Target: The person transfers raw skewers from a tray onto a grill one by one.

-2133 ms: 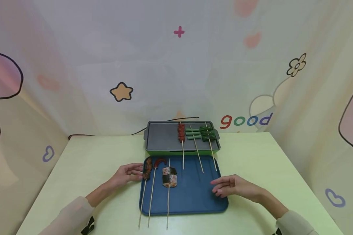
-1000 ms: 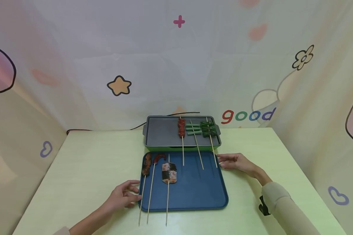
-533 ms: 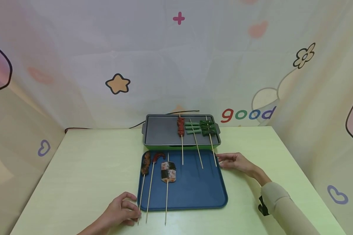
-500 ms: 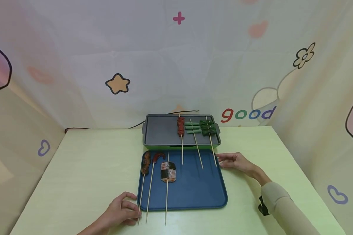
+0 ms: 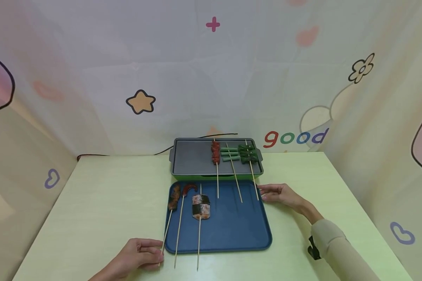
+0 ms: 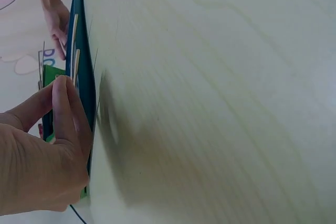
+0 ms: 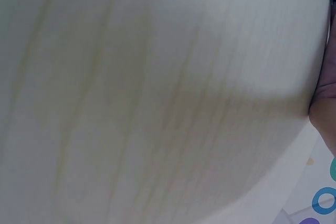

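Note:
My left hand point(image 5: 142, 253) pinches the lower end of the stick of a browned meat skewer point(image 5: 174, 198), whose meat lies at the left side of the blue tray point(image 5: 232, 230). In the left wrist view, the thumb and fingertips of my left hand point(image 6: 50, 145) meet, and they hide the stick's end. Beside that skewer lie a curved dark-red skewer point(image 5: 189, 189) and a white-and-black banded skewer point(image 5: 201, 207). My right hand point(image 5: 281, 195) touches the tray's right edge near its far corner, index finger outstretched. Only a sliver of the right hand point(image 7: 326, 114) shows in the right wrist view.
Behind the tray stands a green grill with a grey plate point(image 5: 193, 160). A red meat skewer point(image 5: 215, 153) and leafy greens point(image 5: 247, 154) pierced by two sticks lie on it, their sticks jutting over the tray. A patterned curtain point(image 5: 183, 78) hangs behind the table.
My left hand has come down along the tray's left side to the stick's end and now pinches it, tilting it slightly left. My right hand moved up to the tray's far right corner and stayed.

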### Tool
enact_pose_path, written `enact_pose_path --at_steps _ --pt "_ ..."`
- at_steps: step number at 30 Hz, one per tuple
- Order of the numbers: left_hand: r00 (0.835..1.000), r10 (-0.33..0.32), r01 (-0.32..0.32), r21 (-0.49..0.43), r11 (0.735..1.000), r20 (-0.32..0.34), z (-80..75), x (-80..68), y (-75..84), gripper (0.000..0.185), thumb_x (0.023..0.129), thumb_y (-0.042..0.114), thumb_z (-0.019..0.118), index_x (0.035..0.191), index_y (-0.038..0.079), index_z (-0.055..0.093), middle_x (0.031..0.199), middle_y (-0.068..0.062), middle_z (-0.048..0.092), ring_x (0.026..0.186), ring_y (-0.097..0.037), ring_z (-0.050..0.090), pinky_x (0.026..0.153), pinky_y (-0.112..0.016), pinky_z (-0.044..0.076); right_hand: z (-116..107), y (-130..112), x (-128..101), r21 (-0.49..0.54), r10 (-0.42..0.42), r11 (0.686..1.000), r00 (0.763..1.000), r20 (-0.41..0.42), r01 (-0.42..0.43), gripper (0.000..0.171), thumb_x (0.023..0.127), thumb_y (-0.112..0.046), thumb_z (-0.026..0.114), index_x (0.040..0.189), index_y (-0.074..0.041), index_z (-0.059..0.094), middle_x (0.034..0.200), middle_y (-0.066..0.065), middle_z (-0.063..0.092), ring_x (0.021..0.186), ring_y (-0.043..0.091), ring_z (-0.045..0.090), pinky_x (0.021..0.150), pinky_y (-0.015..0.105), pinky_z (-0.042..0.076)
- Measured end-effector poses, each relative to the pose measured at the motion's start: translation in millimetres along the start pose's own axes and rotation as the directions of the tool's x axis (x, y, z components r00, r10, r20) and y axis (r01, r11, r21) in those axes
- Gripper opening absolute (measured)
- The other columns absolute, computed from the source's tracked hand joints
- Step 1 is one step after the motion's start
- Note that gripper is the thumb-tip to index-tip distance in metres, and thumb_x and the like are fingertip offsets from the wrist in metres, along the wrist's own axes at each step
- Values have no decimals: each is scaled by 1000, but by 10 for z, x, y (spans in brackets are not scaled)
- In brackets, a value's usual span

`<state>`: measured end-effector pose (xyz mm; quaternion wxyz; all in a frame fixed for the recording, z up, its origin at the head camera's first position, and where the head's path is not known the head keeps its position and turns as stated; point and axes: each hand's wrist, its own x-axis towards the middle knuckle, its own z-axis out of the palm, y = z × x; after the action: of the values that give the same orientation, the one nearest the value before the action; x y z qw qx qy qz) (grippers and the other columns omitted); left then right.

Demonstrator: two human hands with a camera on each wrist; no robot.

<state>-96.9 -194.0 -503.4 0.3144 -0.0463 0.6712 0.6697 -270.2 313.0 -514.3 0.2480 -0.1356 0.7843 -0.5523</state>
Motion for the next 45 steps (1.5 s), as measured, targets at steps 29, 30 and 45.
enact_pose_path --at_steps 29,30,45 --pt "985 161 -169 -144 975 -68 -188 -46 20 44 95 10 72 138 1 63 108 8 76 98 -5 74 85 -26 60 66 28 -16 24 16 1000 999 -36 -15 52 99 -7 65 146 9 48 125 6 71 101 1 70 88 19 57" --pt "982 161 -174 -144 974 -98 -182 -24 40 45 95 11 72 138 1 62 107 7 76 98 -5 74 85 -26 60 67 25 -15 26 16 1000 999 -36 -15 52 99 -6 64 146 9 48 125 6 71 101 1 70 88 19 57" --pt "952 255 -268 -53 962 -171 -87 510 463 57 97 11 69 150 1 50 115 2 69 103 -7 72 90 -24 59 51 9 -10 2 1 1000 999 -33 -1 52 100 -9 65 147 8 48 127 10 70 102 1 70 88 20 57"
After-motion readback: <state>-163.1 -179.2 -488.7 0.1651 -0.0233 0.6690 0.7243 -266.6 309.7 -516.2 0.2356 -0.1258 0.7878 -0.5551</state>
